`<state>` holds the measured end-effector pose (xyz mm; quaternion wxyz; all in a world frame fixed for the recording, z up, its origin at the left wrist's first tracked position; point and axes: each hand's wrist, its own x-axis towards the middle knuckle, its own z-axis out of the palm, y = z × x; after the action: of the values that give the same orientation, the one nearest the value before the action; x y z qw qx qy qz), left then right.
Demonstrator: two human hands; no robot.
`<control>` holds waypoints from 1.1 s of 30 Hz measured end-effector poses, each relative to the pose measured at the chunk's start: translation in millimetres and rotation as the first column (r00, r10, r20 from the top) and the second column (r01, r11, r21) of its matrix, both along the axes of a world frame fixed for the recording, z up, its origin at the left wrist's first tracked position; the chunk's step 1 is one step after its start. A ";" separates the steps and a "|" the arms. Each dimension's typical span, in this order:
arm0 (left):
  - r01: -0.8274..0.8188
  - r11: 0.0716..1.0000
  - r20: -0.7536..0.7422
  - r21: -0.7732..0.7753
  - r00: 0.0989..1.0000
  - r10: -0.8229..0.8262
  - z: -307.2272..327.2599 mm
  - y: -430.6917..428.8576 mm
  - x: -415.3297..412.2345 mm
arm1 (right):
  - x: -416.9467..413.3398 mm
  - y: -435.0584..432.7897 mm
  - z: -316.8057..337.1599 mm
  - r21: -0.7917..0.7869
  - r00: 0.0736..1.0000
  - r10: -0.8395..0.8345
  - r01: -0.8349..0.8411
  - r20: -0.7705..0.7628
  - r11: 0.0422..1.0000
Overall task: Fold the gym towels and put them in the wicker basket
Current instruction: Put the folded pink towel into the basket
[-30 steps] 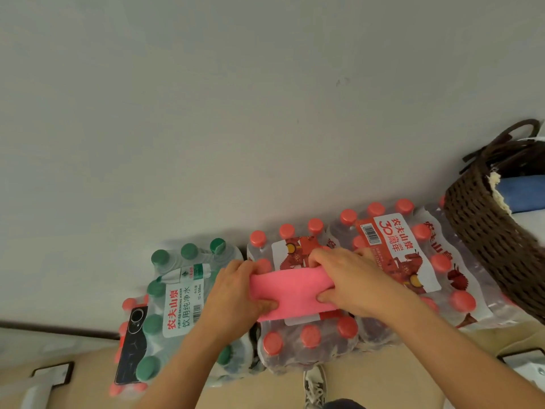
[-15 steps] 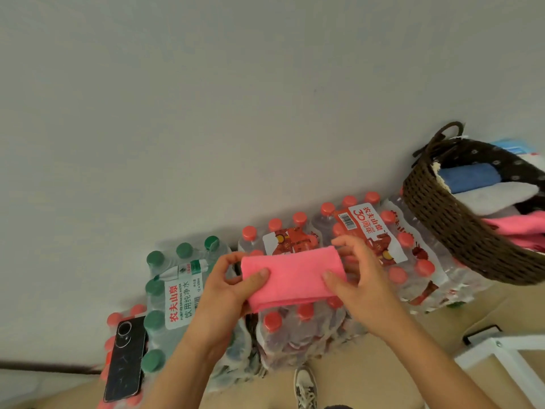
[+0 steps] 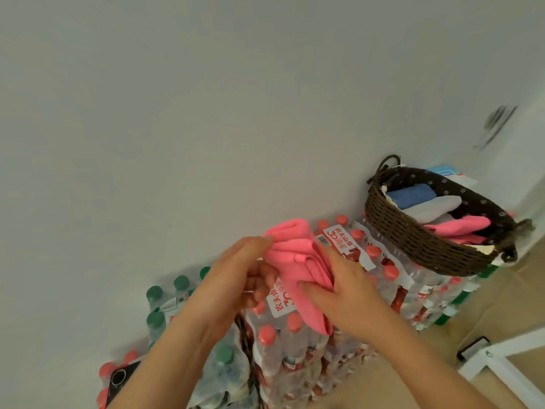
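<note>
A folded pink towel [image 3: 298, 255] is held in the air above the shrink-wrapped water bottle packs. My right hand [image 3: 342, 287] grips its lower right side, thumb on top. My left hand [image 3: 236, 276] touches its upper left edge with the fingertips; whether it grips is unclear. The dark wicker basket [image 3: 413, 240] stands to the right on top of bottle packs. Inside it lie a blue towel [image 3: 413, 194], a grey towel [image 3: 433, 206] and pink towels [image 3: 463, 227].
Red-capped bottle packs [image 3: 295, 349] and green-capped ones [image 3: 165, 305] stand against the white wall. A phone [image 3: 119, 379] lies on a pack at lower left. A white frame [image 3: 498, 364] stands at lower right on the tan floor.
The pink towel has been lifted and turned from flat and wide to upright, and moved right toward the basket. The view has swung right, showing more of the basket.
</note>
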<state>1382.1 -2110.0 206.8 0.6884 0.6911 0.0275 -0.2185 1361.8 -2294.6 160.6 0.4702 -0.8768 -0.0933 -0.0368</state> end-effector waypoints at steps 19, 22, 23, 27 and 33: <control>0.102 0.929 0.504 0.356 0.816 -0.283 -14.4 -240.2 130.0 | 110.2 -296.1 58.7 -0.292 0.970 0.128 -0.186 -0.207 0.938; -0.010 0.872 0.570 0.489 0.761 -0.310 -20.0 -281.8 159.4 | 154.7 -339.9 46.3 -0.351 0.989 0.069 -0.111 -0.130 0.930; -0.054 0.837 0.589 0.544 0.736 -0.335 -22.4 -294.1 167.5 | 169.3 -350.4 39.6 -0.384 0.995 0.065 -0.091 -0.079 0.919; -0.177 0.678 0.631 0.713 0.583 -0.512 -46.0 -330.3 196.3 | 214.7 -375.4 -0.4 -0.552 0.975 0.141 -0.024 0.169 0.834; -0.241 0.470 0.527 0.849 0.428 -0.734 -91.4 -344.6 218.5 | 236.0 -383.5 -44.3 -0.713 0.913 0.310 -0.031 0.265 0.701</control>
<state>1600.7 -2454.6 115.4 0.1182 0.9268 -0.3453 0.0882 1597.8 -2678.1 116.3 0.0819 -0.9527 -0.2682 -0.1167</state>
